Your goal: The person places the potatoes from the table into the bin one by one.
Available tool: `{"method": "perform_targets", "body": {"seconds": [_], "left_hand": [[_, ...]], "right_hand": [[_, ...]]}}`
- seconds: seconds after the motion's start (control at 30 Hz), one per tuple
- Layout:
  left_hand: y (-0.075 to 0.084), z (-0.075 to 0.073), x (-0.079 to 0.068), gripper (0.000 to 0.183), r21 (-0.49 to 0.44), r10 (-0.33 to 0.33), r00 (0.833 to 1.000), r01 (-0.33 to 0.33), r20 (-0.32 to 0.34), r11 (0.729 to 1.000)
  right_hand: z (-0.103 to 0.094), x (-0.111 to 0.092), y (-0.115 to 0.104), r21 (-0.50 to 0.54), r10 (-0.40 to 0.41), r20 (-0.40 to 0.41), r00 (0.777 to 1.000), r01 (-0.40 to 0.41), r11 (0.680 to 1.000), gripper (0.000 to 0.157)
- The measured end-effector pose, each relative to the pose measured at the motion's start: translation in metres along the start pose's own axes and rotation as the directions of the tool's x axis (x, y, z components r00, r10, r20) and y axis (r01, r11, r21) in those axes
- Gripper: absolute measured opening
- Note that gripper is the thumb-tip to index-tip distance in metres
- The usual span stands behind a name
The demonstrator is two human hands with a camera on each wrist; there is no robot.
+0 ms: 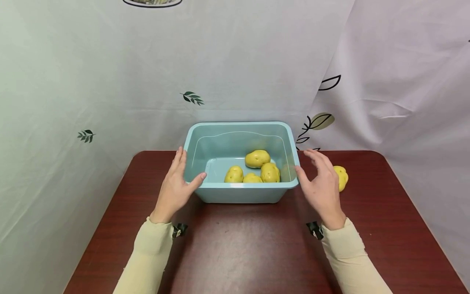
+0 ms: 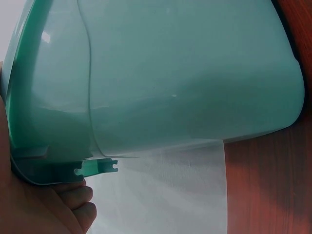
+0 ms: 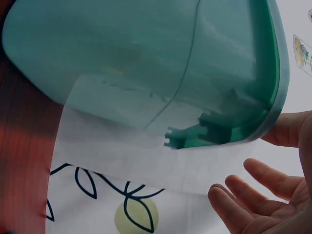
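A light blue plastic bin [image 1: 240, 194] stands on the table near the back wall, with several yellow potatoes [image 1: 258, 158] lying in it. At its left end is my left hand [image 1: 174, 190], fingers extended along the outside of the rim and thumb over the front left corner. The left wrist view has these fingers [image 2: 78, 197] right at the rim's underside. My right hand [image 1: 323, 185] is spread beside the right end. Its thumb [image 3: 282, 129] meets the rim, while the other fingers [image 3: 248, 195] stand apart from the bin, loosely bent. Neither hand grips anything.
Another yellow potato [image 1: 341, 177] lies on the table to the right, partly hidden behind my right hand. The dark red wooden table [image 1: 235, 245] ends at the back against a white cloth [image 1: 238, 61] with leaf prints.
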State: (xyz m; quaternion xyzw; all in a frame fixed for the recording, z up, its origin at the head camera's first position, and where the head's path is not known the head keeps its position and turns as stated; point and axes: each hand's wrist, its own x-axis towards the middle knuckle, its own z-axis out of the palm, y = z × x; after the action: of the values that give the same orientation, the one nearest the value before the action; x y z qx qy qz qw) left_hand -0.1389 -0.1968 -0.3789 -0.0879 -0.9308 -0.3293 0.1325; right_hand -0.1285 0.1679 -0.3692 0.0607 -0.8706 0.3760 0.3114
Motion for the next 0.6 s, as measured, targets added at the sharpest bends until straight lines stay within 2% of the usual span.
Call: {"method": "perform_targets", "body": {"seconds": [0.37, 0.6], "left_hand": [[0.0, -0.001, 0.0, 0.093, -0.004, 0.005, 1.0, -0.005, -0.002, 1.0], [0.0, 0.0, 0.0, 0.093, -0.001, 0.004, 1.0, -0.004, -0.005, 1.0]], "right_hand": [[-0.009, -0.001, 0.016, 0.005, 0.047, -0.001, 0.999, -0.047, 0.999, 0.037], [-0.011, -0.002, 0.024, -0.024, 0.082, 0.004, 0.997, -0.082, 0.996, 0.039]]}}
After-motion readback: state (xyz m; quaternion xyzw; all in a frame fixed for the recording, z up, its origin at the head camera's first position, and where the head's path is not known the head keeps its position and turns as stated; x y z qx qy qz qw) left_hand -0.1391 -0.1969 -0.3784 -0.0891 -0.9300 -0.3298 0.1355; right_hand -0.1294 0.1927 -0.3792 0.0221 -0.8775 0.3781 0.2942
